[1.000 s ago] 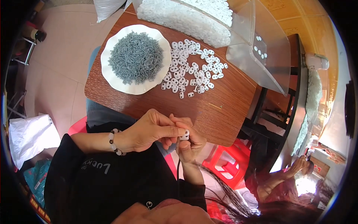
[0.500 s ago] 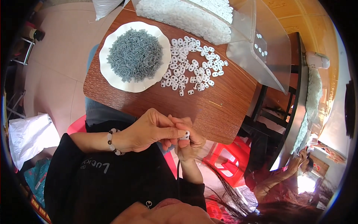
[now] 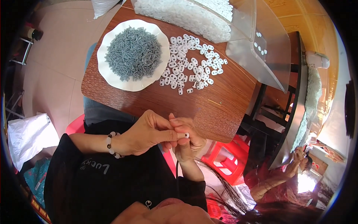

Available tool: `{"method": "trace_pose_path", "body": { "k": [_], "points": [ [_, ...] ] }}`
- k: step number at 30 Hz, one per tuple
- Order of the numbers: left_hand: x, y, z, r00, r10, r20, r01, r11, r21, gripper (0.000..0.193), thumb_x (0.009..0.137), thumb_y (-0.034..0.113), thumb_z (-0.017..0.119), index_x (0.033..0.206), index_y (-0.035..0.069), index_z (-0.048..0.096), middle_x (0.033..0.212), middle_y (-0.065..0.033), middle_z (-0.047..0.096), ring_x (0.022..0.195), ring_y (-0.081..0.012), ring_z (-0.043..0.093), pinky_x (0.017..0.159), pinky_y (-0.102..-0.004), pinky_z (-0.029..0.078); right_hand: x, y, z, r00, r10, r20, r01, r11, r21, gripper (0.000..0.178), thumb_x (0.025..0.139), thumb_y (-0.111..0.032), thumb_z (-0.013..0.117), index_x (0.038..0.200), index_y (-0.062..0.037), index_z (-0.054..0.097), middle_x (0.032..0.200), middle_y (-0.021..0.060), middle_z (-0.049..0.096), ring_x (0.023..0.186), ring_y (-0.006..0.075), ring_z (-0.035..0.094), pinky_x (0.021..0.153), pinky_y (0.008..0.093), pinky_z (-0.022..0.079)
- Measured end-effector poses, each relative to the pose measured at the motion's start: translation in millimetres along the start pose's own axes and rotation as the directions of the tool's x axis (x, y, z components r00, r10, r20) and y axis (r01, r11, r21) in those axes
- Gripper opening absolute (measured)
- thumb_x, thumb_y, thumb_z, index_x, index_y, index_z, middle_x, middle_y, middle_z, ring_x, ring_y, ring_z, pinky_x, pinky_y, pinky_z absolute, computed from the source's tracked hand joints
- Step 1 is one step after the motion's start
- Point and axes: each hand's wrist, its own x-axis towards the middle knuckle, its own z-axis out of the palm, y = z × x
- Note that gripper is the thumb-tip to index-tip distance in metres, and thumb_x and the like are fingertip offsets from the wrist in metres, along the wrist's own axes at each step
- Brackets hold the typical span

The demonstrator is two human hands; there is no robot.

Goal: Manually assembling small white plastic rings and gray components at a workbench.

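My left hand (image 3: pixel 149 130), with a beaded bracelet on the wrist, is closed, its thumb and fingers pinching a small white two-hole cord lock (image 3: pixel 187 135). My right hand (image 3: pixel 194 140) is curled round the same piece from the other side. Both hands meet just off the table's near edge, and fingers cover most of the cord lock; only a white end with a dark hole shows. On the table beyond lie many loose white cord locks (image 3: pixel 181 56). To their left, a white scalloped plate (image 3: pixel 106 76) bears a heap of small grey springs (image 3: pixel 132 54).
A clear bin (image 3: pixel 242 22) with a heap of white pieces (image 3: pixel 186 18) stands at the back of the brown table (image 3: pixel 223 112). Red plastic stools (image 3: pixel 227 160) are below right. Another person's arm (image 3: pixel 276 181) works at a dark bench farther right. A white bag (image 3: pixel 31 134) lies at left.
The cord lock has turned or slipped deeper between my fingers, so less of it shows. Both hands stay in nearly the same place.
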Motion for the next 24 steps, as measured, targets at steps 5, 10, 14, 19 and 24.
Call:
{"method": "trace_pose_path", "body": {
  "k": [5,10,14,19,24],
  "points": [
    [8.5,1.2,-2.4,1.0,-0.001,-0.001,0.001,1.0,-0.012,0.017,0.088,0.013,0.068,0.084,-0.003,0.072,0.068,-0.0076,0.066,0.054,-0.0096,0.057,0.049,-0.0218,0.045,3.4,1.6,-6.4,0.998,0.058,0.037,-0.058,0.998,0.002,0.049,0.089,-0.038,0.065,0.107,0.0069,0.065,0.104,0.0199,0.065,0.098,0.0284,0.062,0.09,0.042,0.05],
    [18.0,8.2,1.7,0.998,0.055,0.012,-0.056,0.985,0.164,0.017,0.088,0.016,0.069,0.086,0.0,0.073,0.068,-0.0052,0.066,0.055,-0.0072,0.054,0.051,-0.0207,0.044,14.6,-7.2,-18.5,0.955,0.29,0.063,-0.293,0.954,0.057,0.067,0.074,-0.042,0.077,0.123,0.0005,0.059,0.118,0.0203,0.062,0.104,0.0232,0.06,0.085,0.0323,0.05],
    [30.1,3.9,0.9,0.99,0.135,0.036,-0.139,0.931,0.338,0.017,0.088,0.019,0.07,0.088,0.002,0.074,0.069,-0.0027,0.065,0.057,-0.0052,0.052,0.051,-0.0198,0.042,19.0,-2.5,-36.5,0.977,0.191,0.094,-0.196,0.979,0.05,0.07,0.073,-0.038,0.078,0.124,0.0047,0.056,0.12,0.0207,0.059,0.102,0.0225,0.062,0.083,0.0303,0.053],
    [31.0,3.4,10.4,0.985,0.161,0.066,-0.174,0.93,0.323,0.019,0.089,0.021,0.069,0.088,0.003,0.074,0.067,-0.0003,0.064,0.058,-0.0033,0.051,0.052,-0.0184,0.042,10.7,-7.9,-46.4,0.99,0.121,0.07,-0.128,0.986,0.111,0.06,0.08,-0.032,0.075,0.122,0.006,0.056,0.12,0.0225,0.059,0.1,0.0237,0.063,0.082,0.0333,0.055],
    [27.8,-3.9,18.6,0.991,0.13,0.034,-0.134,0.94,0.314,0.019,0.089,0.022,0.069,0.089,0.004,0.073,0.071,0.0011,0.064,0.06,-0.0016,0.053,0.053,-0.0162,0.042,1.2,-12.4,-48.9,0.983,0.179,0.045,-0.184,0.969,0.166,0.052,0.087,-0.031,0.069,0.122,0.0058,0.057,0.119,0.0226,0.06,0.1,0.0245,0.064,0.083,0.0359,0.056]
  ]
}}
